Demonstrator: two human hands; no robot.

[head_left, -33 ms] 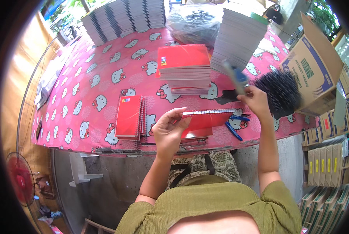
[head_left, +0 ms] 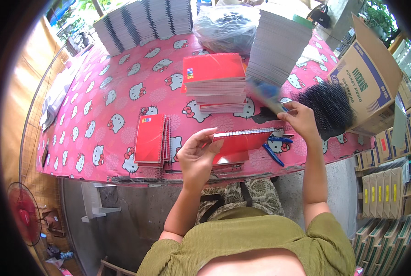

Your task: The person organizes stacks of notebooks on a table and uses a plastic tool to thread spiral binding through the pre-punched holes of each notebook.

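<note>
My left hand [head_left: 197, 156] grips a red spiral notebook [head_left: 246, 143] by its left end, thumb in front, the bound edge facing up. Below it, more red notebooks [head_left: 230, 159] lie at the table's near edge. In my right hand [head_left: 300, 120], pinched at one end, is a long pale strip [head_left: 269, 99] with a blue part; motion blur hides its exact kind. It stretches up and left, above the notebook's right end. A blue-handled tool, perhaps pliers [head_left: 273, 155], rests right of the notebook. Loose black spiral coils [head_left: 327, 108] are heaped beside my right hand.
Red notebooks are stacked mid-table [head_left: 217, 69] and at the left [head_left: 150, 138]. Tall piles of coil-bound pads [head_left: 145, 23] and paper [head_left: 279, 46] stand behind, with a clear plastic bag [head_left: 223, 27] between. An open carton [head_left: 364, 78] stands right; a fan [head_left: 24, 211] is at lower left.
The strip in my right hand has swung left and tilted lower. My left hand still holds the notebook in nearly the same place.
</note>
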